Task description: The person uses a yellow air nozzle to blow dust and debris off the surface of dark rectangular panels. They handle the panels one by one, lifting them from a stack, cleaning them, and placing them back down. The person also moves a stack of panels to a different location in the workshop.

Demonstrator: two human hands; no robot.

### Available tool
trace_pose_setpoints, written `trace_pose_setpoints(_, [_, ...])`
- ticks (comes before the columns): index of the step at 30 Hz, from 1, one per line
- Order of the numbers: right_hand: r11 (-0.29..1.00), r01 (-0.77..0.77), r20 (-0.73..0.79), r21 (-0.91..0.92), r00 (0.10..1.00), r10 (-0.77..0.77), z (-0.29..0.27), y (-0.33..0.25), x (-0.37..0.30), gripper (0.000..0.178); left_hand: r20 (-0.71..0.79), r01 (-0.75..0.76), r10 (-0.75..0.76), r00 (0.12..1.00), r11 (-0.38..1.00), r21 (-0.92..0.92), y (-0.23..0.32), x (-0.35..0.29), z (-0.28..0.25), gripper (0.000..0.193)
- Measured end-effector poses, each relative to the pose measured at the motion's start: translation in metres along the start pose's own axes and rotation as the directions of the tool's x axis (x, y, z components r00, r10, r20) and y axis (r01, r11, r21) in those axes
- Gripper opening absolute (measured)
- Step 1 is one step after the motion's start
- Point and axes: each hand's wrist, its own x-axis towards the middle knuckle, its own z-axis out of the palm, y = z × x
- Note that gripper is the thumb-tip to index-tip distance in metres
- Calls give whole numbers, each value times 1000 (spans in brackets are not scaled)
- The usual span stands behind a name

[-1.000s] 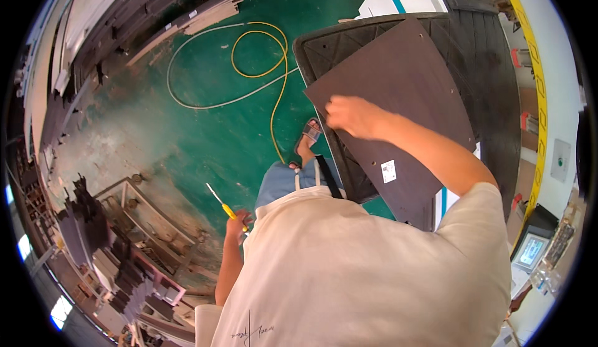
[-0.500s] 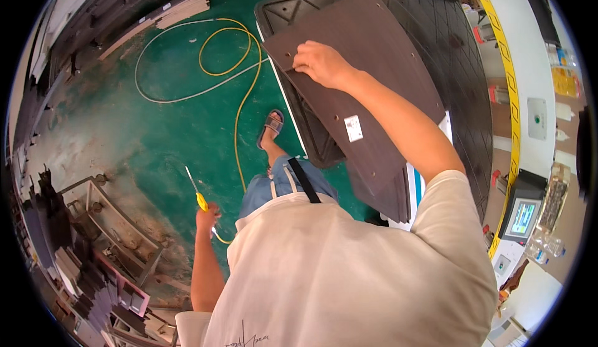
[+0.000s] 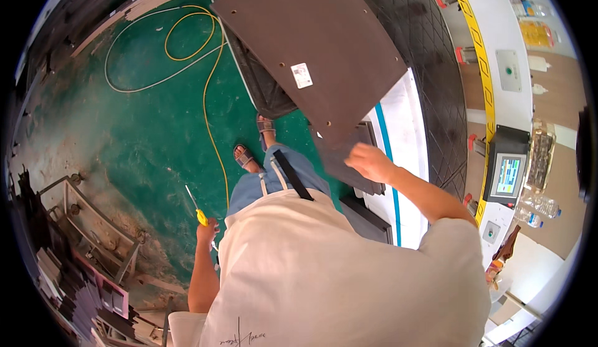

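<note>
Low on the left, my left hand point(image 3: 208, 231) is wrapped round a yellow air blow gun point(image 3: 201, 216), its long thin metal nozzle pointing up and away. My right hand point(image 3: 371, 162) is curled with no object visible in it, just past the near end of a large dark brown panel point(image 3: 324, 42). Below that hand lie more dark panels point(image 3: 349, 164); contact with them cannot be made out. The large panel carries a white label point(image 3: 301, 75) and several small holes. It rests on a black ribbed platform point(image 3: 271, 95).
A yellow hose point(image 3: 213, 132) crosses the green floor point(image 3: 156, 123) beside my feet. On the right runs a white counter with yellow edging point(image 3: 483, 54) and a control screen point(image 3: 508, 174). A metal frame cart point(image 3: 103, 222) stands at the left, near stacked strips.
My right hand has left the top of the large panel and come back toward me, past its near end. The view has shifted, and both feet now show. My left hand keeps the blow gun.
</note>
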Motion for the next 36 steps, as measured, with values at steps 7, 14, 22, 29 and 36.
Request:
trace_pose_setpoints(7, [946,-275,-509,171,798,323,25,-21,58,5,-47,47,-45,998,998,48,32,-10,15,25])
trace_pose_setpoints(14, [853,-485,-697,192,545,466,-29,143,34,6,-116,-317,318,941,948,26,186,-38,41,24])
trace_pose_setpoints(22, [727,-669,-673,153,468,572,-131,322,-25,7,-130,-559,733,667,608,563,274,-107,64,44])
trace_pose_setpoints(29, [862,-497,-725,98,558,404,-113,274,-6,6,-100,-500,653,751,661,560,369,-194,82,64])
trace_pose_setpoints(36, [862,-368,-613,349,606,507,-40,142,18,7,36,-501,678,734,505,702,458,-222,103,49])
